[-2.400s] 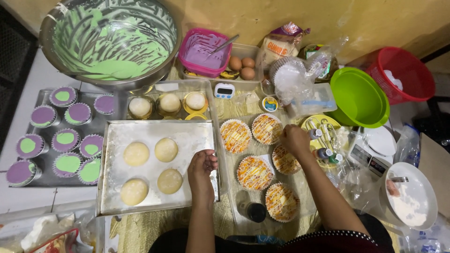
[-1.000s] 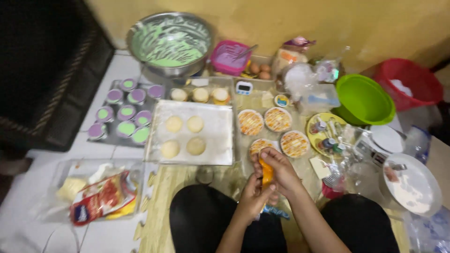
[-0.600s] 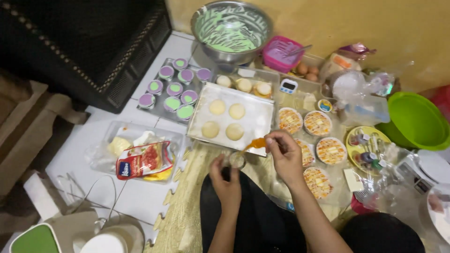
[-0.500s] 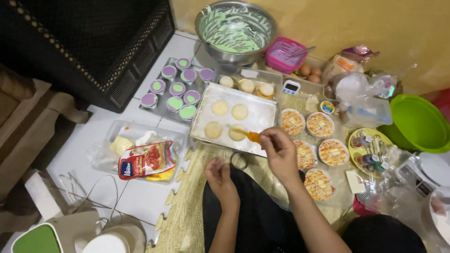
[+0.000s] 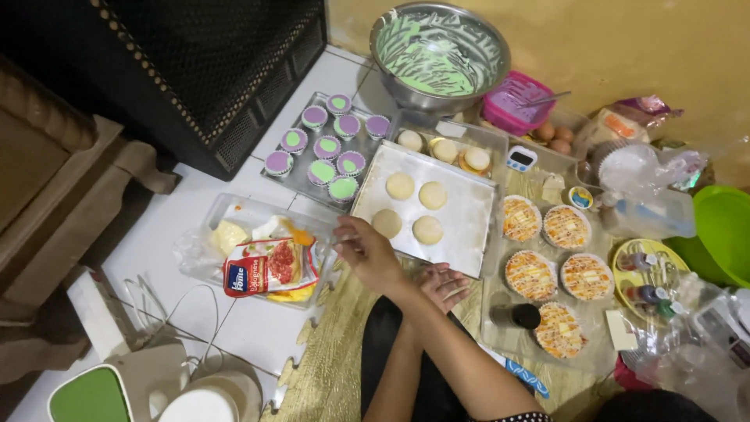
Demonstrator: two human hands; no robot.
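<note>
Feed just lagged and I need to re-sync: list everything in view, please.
Mixing bowl: 1, steel smeared green, top centre
Filled cups: about 10, purple, on grey tray, left of centre
Dough rounds: 4, pale, on lined baking tray, centre
Topped rounds: 5, orange-striped, right of baking tray
Plastic box: 1, pink, beside mixing bowl
Plastic bowl: 1, green, right edge
Sauce packet: 1, red and white, in clear tub, left
Right hand: at clear tub's rim
Left hand: open, fingers spread, below baking tray

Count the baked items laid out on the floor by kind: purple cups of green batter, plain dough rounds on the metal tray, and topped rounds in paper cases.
Purple cups of green batter: 10
Plain dough rounds on the metal tray: 4
Topped rounds in paper cases: 5
Total: 19
</note>
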